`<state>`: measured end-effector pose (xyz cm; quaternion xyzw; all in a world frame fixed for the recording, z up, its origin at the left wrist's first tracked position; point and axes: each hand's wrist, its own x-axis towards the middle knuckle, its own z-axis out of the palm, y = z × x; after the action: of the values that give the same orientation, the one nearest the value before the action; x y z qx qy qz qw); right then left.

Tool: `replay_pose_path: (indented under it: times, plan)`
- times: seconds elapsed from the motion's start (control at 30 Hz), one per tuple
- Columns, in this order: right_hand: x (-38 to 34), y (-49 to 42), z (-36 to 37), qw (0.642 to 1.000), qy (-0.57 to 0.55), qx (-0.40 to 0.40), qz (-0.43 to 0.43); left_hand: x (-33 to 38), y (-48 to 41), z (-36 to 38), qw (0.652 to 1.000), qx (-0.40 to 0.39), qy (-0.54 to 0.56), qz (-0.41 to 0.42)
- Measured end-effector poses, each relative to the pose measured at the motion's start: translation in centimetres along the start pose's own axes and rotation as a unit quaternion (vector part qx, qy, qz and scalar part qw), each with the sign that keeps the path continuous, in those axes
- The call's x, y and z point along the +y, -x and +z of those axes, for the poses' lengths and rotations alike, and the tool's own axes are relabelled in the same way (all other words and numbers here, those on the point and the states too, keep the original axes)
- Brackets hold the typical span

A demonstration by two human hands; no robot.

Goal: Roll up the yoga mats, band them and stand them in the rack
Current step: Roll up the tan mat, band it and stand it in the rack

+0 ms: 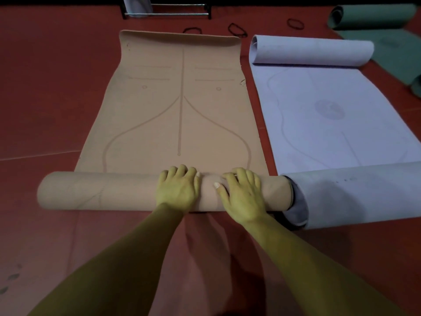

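A tan yoga mat [180, 115] lies on the red floor, its near end wound into a thick roll [95, 192] that lies across the view. My left hand [178, 190] and my right hand [241, 195] press down side by side on top of the roll, right of its middle, fingers curled over its far side. To the right lies a lilac mat [330, 115], curled at both ends. Black bands [237, 29] lie on the floor beyond the mats. The metal rack [168, 12] stands at the far edge, with a pale rolled mat [136, 5] upright in it.
A green mat [373, 17], partly rolled, lies at the far right. The near curl of the lilac mat [355, 192] touches the right end of the tan roll. Another black band [295, 23] lies near the green mat. Red floor extends to the left.
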<state>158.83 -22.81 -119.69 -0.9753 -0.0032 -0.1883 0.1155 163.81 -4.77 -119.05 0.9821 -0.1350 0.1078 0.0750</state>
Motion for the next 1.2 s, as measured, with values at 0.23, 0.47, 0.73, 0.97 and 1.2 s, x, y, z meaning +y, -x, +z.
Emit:
replay_pose_path:
  times: [0.23, 0.47, 0.73, 0.97, 1.2]
  plan:
    - [-0.9, 0.1, 0.6, 0.998, 0.026, -0.004, 0.05, -0.4, -0.9, -0.1, 0.996, 0.084, -0.022, 0.016]
    - [-0.3, -2.6, 1.3, 0.999, -0.009, 0.008, 0.039, -0.9, 1.1, 0.8, 0.991, 0.064, 0.014, 0.118]
    - [0.3, -1.5, 1.1, 0.998, 0.014, 0.025, 0.057, -0.9, -2.4, 1.2, 0.996, 0.034, 0.003, 0.083]
    - [0.7, -2.2, 2.6, 0.999, 0.004, 0.016, 0.052, 0.2, -4.4, 1.2, 0.999, 0.041, 0.003, 0.022]
    - [1.5, -5.9, 3.3, 0.999, -0.001, 0.021, 0.037, -0.9, -4.8, 2.7, 0.992, 0.085, 0.014, 0.09]
